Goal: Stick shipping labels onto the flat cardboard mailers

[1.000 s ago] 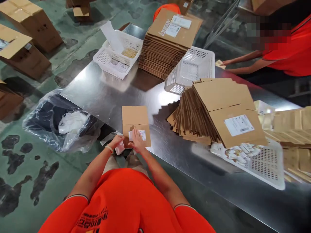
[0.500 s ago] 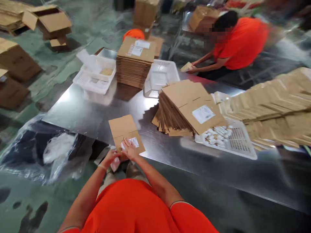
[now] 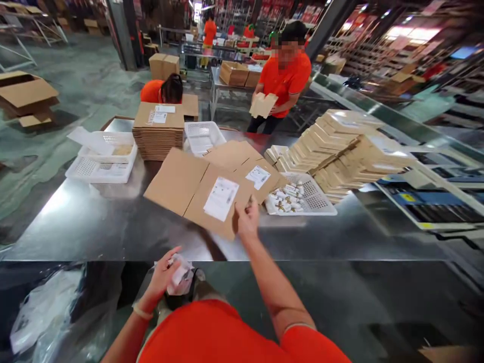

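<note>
Head view, centre: one flat, creased sheet of tan cardboard, two panels wide, bearing a white printed paper label. Location: over the grey metal table, tilted, in front of a fanned stack of labelled tan cardboard and partly hiding it. Whether its far panel touches anything beneath cannot be told.

Right hand: closed on the sheet's right edge, beside the label.

Handling, as judged: light; stiff across each panel, inclined to flex at the crease; dry and smooth rather than slippery; not fragile, though corners may bend and the label may scuff. Best hold: thumb and fingers on opposite faces of a bare edge. A one-sided hold leaves the far panel liable to sag; a second hold near the crease would steady it.

Left hand: fingers curled on crumpled, translucent white plastic, below the table's near edge; soft, probably slippery, best gathered in a full grasp.

Outward, right: a white perforated plastic basket with small white-and-gold pieces. Behind left: a neat, squared pile of tan cardboard. Beyond the table: a standing co-worker in orange, holding pale tan pieces.
</note>
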`<action>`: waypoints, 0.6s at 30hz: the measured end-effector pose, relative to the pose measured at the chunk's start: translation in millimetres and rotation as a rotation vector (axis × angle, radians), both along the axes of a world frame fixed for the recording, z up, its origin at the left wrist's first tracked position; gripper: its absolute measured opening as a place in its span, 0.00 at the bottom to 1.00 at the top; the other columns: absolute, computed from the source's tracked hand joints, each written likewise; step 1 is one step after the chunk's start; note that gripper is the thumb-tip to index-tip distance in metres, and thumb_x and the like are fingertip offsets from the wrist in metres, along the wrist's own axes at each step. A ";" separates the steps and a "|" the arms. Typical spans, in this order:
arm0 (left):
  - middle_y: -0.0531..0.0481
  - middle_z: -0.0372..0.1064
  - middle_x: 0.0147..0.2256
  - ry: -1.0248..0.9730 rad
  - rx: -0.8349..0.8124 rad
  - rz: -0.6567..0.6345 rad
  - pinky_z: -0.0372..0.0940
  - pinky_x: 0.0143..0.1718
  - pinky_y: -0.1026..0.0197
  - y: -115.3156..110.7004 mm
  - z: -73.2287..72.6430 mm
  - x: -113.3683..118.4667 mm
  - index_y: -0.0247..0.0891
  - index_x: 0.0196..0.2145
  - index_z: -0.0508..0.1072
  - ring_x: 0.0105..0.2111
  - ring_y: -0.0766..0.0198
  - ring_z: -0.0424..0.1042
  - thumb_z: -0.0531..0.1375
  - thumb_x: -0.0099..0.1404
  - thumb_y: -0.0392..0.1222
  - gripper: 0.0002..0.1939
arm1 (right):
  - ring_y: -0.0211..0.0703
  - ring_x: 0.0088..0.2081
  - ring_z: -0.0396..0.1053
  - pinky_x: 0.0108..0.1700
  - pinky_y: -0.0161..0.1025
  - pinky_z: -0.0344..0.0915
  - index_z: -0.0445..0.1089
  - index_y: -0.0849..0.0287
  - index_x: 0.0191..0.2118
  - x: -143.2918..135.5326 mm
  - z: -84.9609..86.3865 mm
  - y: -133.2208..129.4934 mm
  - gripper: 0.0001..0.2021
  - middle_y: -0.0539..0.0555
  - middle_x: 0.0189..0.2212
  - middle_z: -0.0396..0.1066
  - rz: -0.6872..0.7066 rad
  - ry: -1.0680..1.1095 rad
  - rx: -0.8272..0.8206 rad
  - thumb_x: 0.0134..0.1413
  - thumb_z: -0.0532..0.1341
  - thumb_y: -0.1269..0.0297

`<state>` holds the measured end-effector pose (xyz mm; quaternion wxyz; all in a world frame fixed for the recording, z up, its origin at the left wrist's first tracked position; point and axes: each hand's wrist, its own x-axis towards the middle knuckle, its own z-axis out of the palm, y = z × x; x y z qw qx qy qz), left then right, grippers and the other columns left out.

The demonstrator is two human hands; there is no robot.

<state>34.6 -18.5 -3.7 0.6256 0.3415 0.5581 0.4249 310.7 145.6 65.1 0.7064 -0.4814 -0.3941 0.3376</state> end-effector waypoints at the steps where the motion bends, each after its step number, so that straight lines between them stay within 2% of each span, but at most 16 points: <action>1: 0.53 0.74 0.27 0.019 0.011 -0.021 0.61 0.30 0.64 2.4 2.1 -6.6 0.33 0.56 0.80 0.24 0.67 0.66 0.76 0.53 0.58 0.38 | 0.48 0.50 0.77 0.58 0.51 0.74 0.69 0.54 0.58 27.3 18.4 25.5 0.29 0.55 0.49 0.79 -0.061 0.002 0.038 0.50 0.72 0.57; 4: 0.49 0.78 0.32 0.020 0.043 -0.067 0.67 0.35 0.61 3.8 6.2 -21.5 0.34 0.52 0.81 0.30 0.61 0.72 0.76 0.52 0.52 0.32 | 0.50 0.50 0.76 0.58 0.54 0.75 0.70 0.57 0.55 104.8 58.2 84.2 0.27 0.57 0.47 0.78 -0.206 -0.014 0.089 0.50 0.70 0.52; 6: 0.47 0.81 0.36 -0.033 0.059 -0.020 0.71 0.39 0.59 0.9 10.2 -23.5 0.36 0.55 0.81 0.34 0.57 0.76 0.76 0.51 0.49 0.34 | 0.55 0.54 0.74 0.60 0.59 0.72 0.69 0.60 0.57 133.5 68.2 97.5 0.29 0.64 0.52 0.76 -0.310 -0.192 0.019 0.54 0.68 0.48; 8: 0.47 0.81 0.37 -0.060 0.063 0.094 0.72 0.40 0.58 -3.0 16.4 -19.9 0.38 0.55 0.81 0.34 0.56 0.77 0.76 0.47 0.46 0.36 | 0.62 0.61 0.69 0.63 0.65 0.68 0.68 0.65 0.60 129.6 62.7 87.1 0.35 0.73 0.60 0.70 -0.392 -0.504 -0.078 0.56 0.68 0.44; 9: 0.46 0.82 0.37 -0.056 0.059 0.153 0.72 0.40 0.58 -4.7 20.0 -17.0 0.38 0.53 0.83 0.35 0.56 0.77 0.77 0.45 0.45 0.35 | 0.64 0.62 0.68 0.63 0.67 0.67 0.68 0.66 0.61 114.3 54.0 73.6 0.36 0.76 0.62 0.68 -0.376 -0.650 -0.112 0.55 0.68 0.43; 10: 0.45 0.82 0.38 -0.048 0.053 0.208 0.72 0.40 0.58 -6.3 23.5 -14.1 0.38 0.50 0.85 0.35 0.56 0.77 0.77 0.44 0.44 0.33 | 0.66 0.62 0.68 0.62 0.67 0.68 0.70 0.66 0.61 91.4 41.7 55.2 0.37 0.76 0.63 0.67 -0.298 -0.763 -0.131 0.54 0.69 0.42; 11: 0.44 0.83 0.39 -0.044 0.045 0.253 0.72 0.40 0.58 -7.6 26.8 -11.4 0.37 0.46 0.86 0.36 0.55 0.77 0.78 0.42 0.43 0.30 | 0.65 0.59 0.71 0.59 0.65 0.70 0.73 0.64 0.57 62.5 26.2 33.0 0.34 0.73 0.60 0.70 -0.126 -0.780 -0.134 0.53 0.70 0.42; 12: 0.42 0.83 0.40 -0.044 0.041 0.295 0.72 0.40 0.57 -8.9 29.3 -9.5 0.36 0.43 0.87 0.36 0.55 0.76 0.78 0.41 0.44 0.28 | 0.62 0.53 0.74 0.55 0.60 0.73 0.76 0.61 0.52 30.1 8.5 8.0 0.29 0.68 0.54 0.75 0.142 -0.732 -0.144 0.53 0.70 0.43; 13: 0.42 0.83 0.39 -0.048 0.040 0.341 0.71 0.39 0.57 -10.2 31.1 -8.6 0.36 0.40 0.88 0.35 0.56 0.76 0.79 0.40 0.44 0.26 | 0.58 0.47 0.76 0.49 0.55 0.75 0.79 0.58 0.46 -3.2 -10.6 -18.1 0.24 0.64 0.47 0.78 0.469 -0.666 -0.167 0.53 0.70 0.44; 14: 0.42 0.83 0.37 -0.061 0.038 0.389 0.71 0.37 0.58 -11.7 31.8 -9.2 0.35 0.37 0.88 0.33 0.58 0.75 0.79 0.40 0.46 0.25 | 0.56 0.44 0.77 0.46 0.51 0.75 0.81 0.57 0.44 -35.3 -30.1 -43.4 0.21 0.60 0.43 0.80 0.794 -0.602 -0.194 0.51 0.71 0.46; 15: 0.43 0.82 0.34 -0.082 0.034 0.435 0.69 0.35 0.59 -13.3 31.7 -11.4 0.35 0.36 0.88 0.30 0.61 0.73 0.80 0.39 0.47 0.25 | 0.55 0.43 0.77 0.45 0.48 0.74 0.82 0.56 0.44 -64.2 -48.8 -66.4 0.21 0.58 0.42 0.81 1.042 -0.543 -0.213 0.47 0.73 0.48; 16: 0.45 0.81 0.32 -0.109 0.030 0.480 0.68 0.33 0.60 -15.1 30.7 -15.4 0.34 0.36 0.88 0.28 0.63 0.71 0.81 0.39 0.49 0.26 | 0.53 0.42 0.76 0.43 0.45 0.73 0.82 0.56 0.42 -88.9 -65.9 -85.7 0.19 0.56 0.40 0.81 1.209 -0.493 -0.239 0.46 0.73 0.51; 18: 0.48 0.80 0.30 -0.166 0.026 0.578 0.66 0.31 0.62 -19.0 27.0 -28.6 0.34 0.38 0.87 0.27 0.66 0.70 0.82 0.37 0.53 0.31 | 0.50 0.36 0.74 0.39 0.42 0.70 0.82 0.57 0.35 -124.5 -92.4 -111.4 0.13 0.53 0.33 0.80 1.344 -0.421 -0.338 0.49 0.70 0.54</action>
